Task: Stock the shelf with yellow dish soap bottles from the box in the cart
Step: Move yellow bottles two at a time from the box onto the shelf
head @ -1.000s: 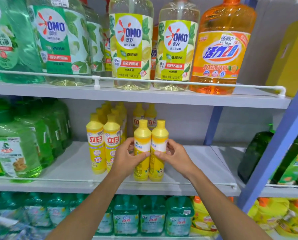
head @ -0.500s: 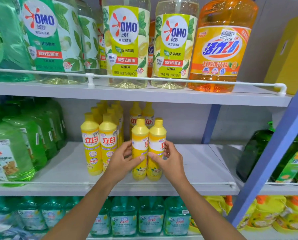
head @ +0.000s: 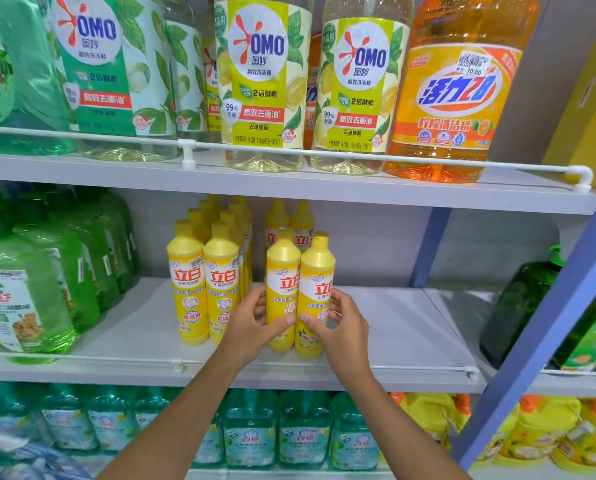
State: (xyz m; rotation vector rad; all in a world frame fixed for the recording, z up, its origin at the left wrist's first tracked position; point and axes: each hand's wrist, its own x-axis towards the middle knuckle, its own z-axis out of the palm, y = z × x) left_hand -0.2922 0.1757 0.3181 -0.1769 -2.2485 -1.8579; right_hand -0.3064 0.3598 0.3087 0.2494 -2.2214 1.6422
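Note:
Two yellow dish soap bottles stand side by side on the middle shelf [head: 400,334], behind its white rail. My left hand [head: 251,323] grips the left bottle [head: 282,271], thumb across its front. My right hand [head: 341,323] grips the right bottle [head: 317,268] the same way. Left of them stand rows of the same yellow bottles [head: 204,278], and two more [head: 289,220] stand behind the held pair. The box and the cart are out of view.
Green detergent jugs [head: 47,271] fill the shelf's left end. Large OMO bottles [head: 261,81] and an orange bottle [head: 456,88] stand on the shelf above. Teal bottles [head: 275,431] sit below. A blue upright post [head: 546,327] borders the shelf on the right, dark green bottles [head: 521,306] beyond it.
Both bottles have been turned so that their red labels face more to the front. My hands sit lower on them than before.

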